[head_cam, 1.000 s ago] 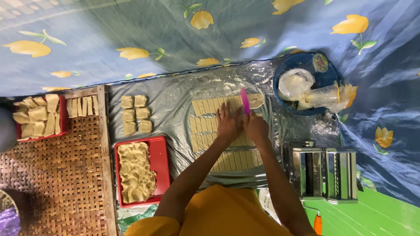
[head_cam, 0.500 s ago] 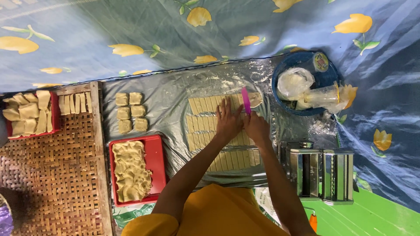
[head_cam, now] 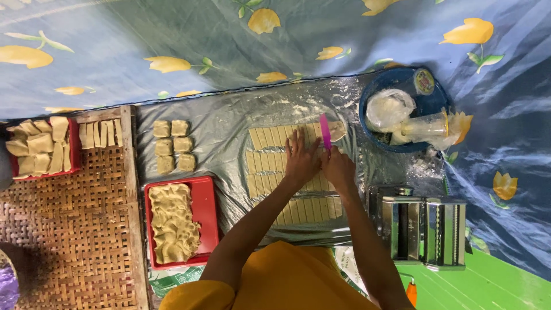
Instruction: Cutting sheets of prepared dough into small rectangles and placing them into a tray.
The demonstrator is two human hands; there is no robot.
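At the left of the frame a red tray (head_cam: 211, 227) is keeping crumpled dough off the floor. At centre, your left hand (head_cam: 301, 161) is lying flat with fingers spread, probably steadying the dough sheet (head_cam: 270, 166), which is showing pale, thin and scored into narrow strips. Your right hand (head_cam: 337, 167) is gripping a pink cutter (head_cam: 325, 131) upright at its upper edge.

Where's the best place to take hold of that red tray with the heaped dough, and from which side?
Grip the red tray by its bare right rim, coming from the right side, probably with the left hand, which is nearer. The dough heap crowds the left half, leaving a clear strip on the right. The left edge sits close against the woven mat's wooden frame, giving fingers little room there.
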